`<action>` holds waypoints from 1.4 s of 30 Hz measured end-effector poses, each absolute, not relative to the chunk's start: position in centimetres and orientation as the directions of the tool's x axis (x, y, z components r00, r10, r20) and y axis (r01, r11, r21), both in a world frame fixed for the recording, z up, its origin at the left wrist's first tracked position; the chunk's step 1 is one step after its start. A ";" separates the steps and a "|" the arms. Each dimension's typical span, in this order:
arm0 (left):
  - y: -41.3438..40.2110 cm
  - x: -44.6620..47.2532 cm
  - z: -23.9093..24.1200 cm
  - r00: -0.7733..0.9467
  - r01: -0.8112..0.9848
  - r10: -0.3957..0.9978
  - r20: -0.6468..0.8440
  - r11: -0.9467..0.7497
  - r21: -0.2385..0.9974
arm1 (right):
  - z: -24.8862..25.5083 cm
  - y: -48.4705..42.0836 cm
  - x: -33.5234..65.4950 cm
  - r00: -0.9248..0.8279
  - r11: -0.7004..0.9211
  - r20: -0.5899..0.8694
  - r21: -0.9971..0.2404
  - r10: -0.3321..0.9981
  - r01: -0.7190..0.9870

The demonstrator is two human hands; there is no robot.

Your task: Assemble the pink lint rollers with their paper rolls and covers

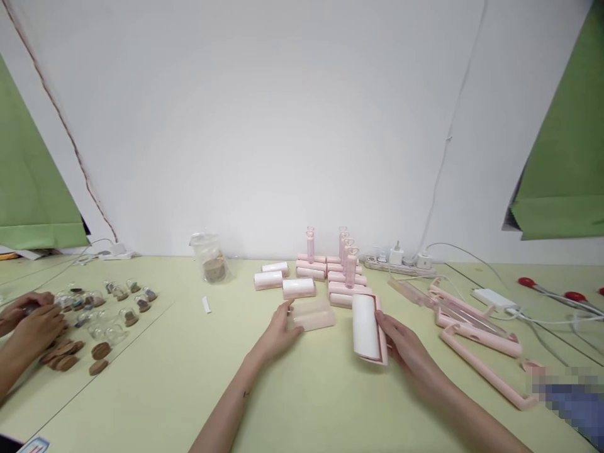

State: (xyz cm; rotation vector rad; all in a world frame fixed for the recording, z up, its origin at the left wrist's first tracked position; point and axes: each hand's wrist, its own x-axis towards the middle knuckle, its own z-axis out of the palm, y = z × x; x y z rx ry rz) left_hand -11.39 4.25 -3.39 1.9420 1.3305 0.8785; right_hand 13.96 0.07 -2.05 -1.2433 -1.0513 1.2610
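My right hand [401, 343] grips a lint roller [365, 326], a white paper roll in a pink case, tilted above the table; the fingers behind the case are partly hidden. My left hand [279, 330] is closed round the left end of a translucent plastic cover [314, 314] lying on the table, thumb in front and fingers behind. Just beyond it lie loose white rolls [299, 288]. Several pink lint rollers [346, 278] are lined up behind, some with handles [350, 267] standing upright.
Pink frame parts [486, 371] lie at the right, near a white adapter [493, 299] and cables. A power strip [401, 267] runs along the wall. Leftward are a plastic bag [211, 261] and a paper strip [206, 305]. Another person's hands [35, 327] work among glass domes [129, 316] and brown discs [66, 363].
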 end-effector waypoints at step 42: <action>2.3 -9.0 -4.2 0.685 0.263 0.727 -0.055 -0.176 0.949 | -0.3 9.1 24.4 0.142 -0.123 0.024 -0.367 0.990 0.922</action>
